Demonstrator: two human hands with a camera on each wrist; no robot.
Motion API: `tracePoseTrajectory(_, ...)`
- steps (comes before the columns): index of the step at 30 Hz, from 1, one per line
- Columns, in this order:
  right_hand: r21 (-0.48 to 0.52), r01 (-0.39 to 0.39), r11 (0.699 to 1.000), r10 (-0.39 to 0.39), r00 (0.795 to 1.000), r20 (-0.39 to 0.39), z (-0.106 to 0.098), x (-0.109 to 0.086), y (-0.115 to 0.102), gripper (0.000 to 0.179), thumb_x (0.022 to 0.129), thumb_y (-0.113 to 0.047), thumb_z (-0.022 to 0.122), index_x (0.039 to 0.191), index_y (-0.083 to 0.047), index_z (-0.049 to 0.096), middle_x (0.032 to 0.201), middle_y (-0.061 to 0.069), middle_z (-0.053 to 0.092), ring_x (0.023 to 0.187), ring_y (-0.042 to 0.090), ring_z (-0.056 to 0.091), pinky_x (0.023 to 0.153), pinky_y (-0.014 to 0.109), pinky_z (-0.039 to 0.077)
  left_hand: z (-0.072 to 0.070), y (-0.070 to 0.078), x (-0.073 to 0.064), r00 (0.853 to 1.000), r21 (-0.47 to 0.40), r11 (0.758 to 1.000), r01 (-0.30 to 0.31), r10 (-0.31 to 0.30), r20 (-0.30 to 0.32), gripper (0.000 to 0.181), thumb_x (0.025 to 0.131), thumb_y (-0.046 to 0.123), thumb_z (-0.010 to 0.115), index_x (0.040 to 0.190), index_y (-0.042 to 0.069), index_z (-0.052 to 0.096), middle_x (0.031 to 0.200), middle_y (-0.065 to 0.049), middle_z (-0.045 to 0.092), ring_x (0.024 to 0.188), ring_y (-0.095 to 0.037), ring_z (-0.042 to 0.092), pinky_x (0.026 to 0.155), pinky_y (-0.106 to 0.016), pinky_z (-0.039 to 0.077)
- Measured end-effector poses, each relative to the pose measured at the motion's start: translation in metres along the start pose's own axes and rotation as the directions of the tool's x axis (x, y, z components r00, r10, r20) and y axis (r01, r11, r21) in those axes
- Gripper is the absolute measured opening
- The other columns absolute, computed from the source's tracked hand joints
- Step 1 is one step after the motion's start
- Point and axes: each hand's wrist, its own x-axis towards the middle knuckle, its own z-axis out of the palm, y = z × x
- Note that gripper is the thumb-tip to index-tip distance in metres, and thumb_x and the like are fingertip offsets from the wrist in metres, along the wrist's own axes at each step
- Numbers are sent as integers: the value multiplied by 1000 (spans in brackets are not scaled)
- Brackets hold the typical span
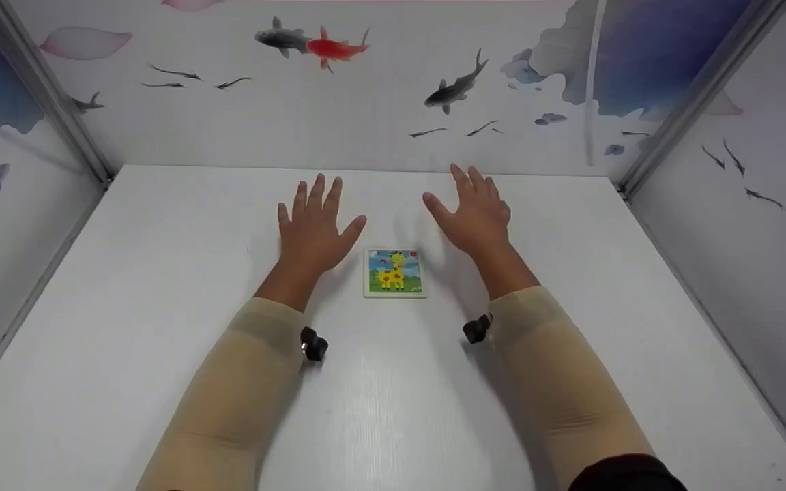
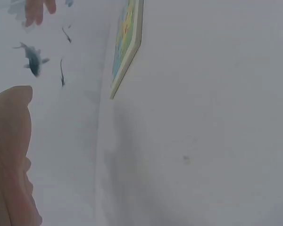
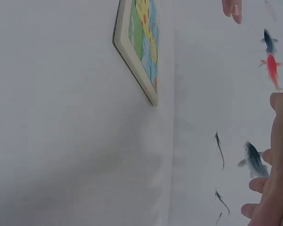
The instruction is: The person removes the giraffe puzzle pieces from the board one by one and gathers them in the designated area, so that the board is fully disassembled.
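Observation:
A small square giraffe puzzle board (image 1: 394,273) with a pale border lies flat on the white table (image 1: 379,409). To its upper left my left hand (image 1: 312,232) is held above the table, fingers spread and thumb pointing inward. My right hand (image 1: 476,215) mirrors it at the upper right, its fingers straight and holding nothing. In the left wrist view the board (image 2: 125,42) appears edge-on, with the left thumb (image 2: 12,122) at the left side. The right wrist view shows the board (image 3: 139,47) near the top and the right hand (image 3: 278,165) at the right edge.
A white back wall (image 1: 379,123) painted with fish rises behind the table. Patterned side panels (image 1: 761,184) with metal corner posts (image 1: 700,88) stand left and right. A small black wrist camera (image 1: 314,344) sits by the left cuff, another camera (image 1: 477,329) by the right.

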Motion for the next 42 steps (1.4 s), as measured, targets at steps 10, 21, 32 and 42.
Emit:
tracePoseTrajectory(10, 180, 33, 983, -36, 999, 16, 1, -12, -13, 80, 101, -74, 50, 169, -37, 29, 178, 4, 29, 165, 32, 28, 131, 65, 28, -15, 14, -28, 992, -169, 985, -25, 45, 117, 90, 104, 68, 50, 174, 29, 9, 183, -4, 9, 171, -32, 7, 134, -67, 14)
tracePoseTrajectory(21, 474, 93, 876, -158, 982, 99, 12, -15, -19, 62, 104, -53, 65, 159, -30, 49, 168, 1, 47, 159, 25, 41, 129, 52, 38, -19, 20, -43, 960, -311, 950, -1, 88, 266, 90, 102, 51, 67, 173, 31, 17, 181, -2, 21, 169, -28, 20, 134, -58, 26)
tracePoseTrajectory(32, 606, 15, 795, -206, 947, 247, 31, -10, -30, 46, 101, -45, 73, 144, -30, 63, 145, -4, 65, 139, 20, 61, 119, 47, 51, -12, 7, -47, 931, -341, 940, -4, 128, 343, 90, 99, 48, 72, 172, 31, 23, 180, -1, 22, 168, -27, 23, 134, -58, 27)
tracePoseTrajectory(42, 585, -31, 810, -209, 918, 338, 40, -10, -30, 43, 102, -39, 73, 140, -22, 69, 135, 0, 69, 123, 22, 63, 104, 42, 60, -5, 10, -44, 909, -316, 949, 6, 126, 397, 73, 98, 43, 76, 162, 24, 45, 174, -2, 36, 163, -26, 34, 132, -55, 32)
